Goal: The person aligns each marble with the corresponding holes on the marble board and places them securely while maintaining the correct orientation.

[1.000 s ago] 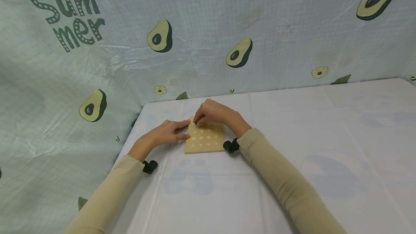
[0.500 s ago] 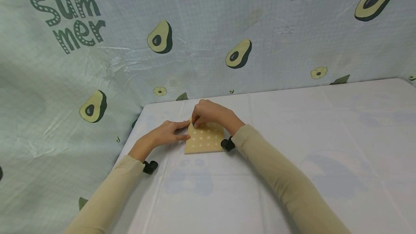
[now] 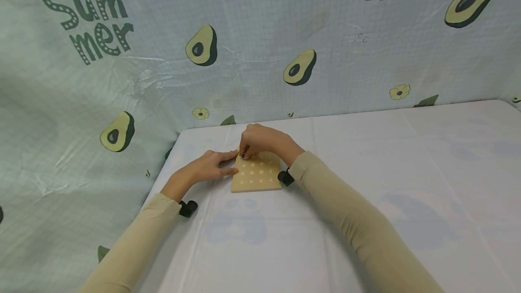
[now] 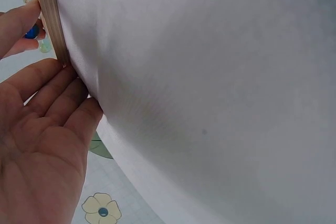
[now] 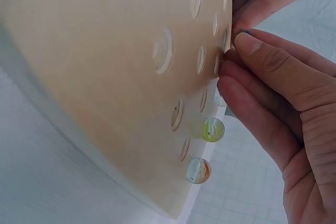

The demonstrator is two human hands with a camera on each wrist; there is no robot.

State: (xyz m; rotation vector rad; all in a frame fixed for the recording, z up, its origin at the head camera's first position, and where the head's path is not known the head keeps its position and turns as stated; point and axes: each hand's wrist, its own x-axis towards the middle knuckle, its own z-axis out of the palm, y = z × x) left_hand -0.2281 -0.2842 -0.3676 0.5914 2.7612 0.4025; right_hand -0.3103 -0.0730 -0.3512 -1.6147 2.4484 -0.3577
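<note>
the blue marble [image 4: 32, 31] is at the far left corner of the wooden board [image 3: 257, 185], pinched between the thumb and fingertips of my right hand [image 3: 264, 139]. whether it already sits in one of the round hollows [image 5: 164, 51] i can't tell, since my fingers cover the spot. my left hand [image 3: 205, 166] lies at the board's left edge, thumb and forefinger spread apart, tips touching the wood. right of my pinch, along the far edge, are a yellow-green marble [image 5: 213, 129] and an orange-streaked marble [image 5: 198, 171] (a clear one seems to hide behind my fingertips). under everything is the white tablecloth [image 3: 366, 171]. letting go off-centre could, i think, send the blue one rolling off the corner; a knuckle brushing the others might knock them loose, and a slack left hand could let the board slide. compared with a second ago, my right hand has shifted slightly left, while my left hand and the board look unmoved.
</note>
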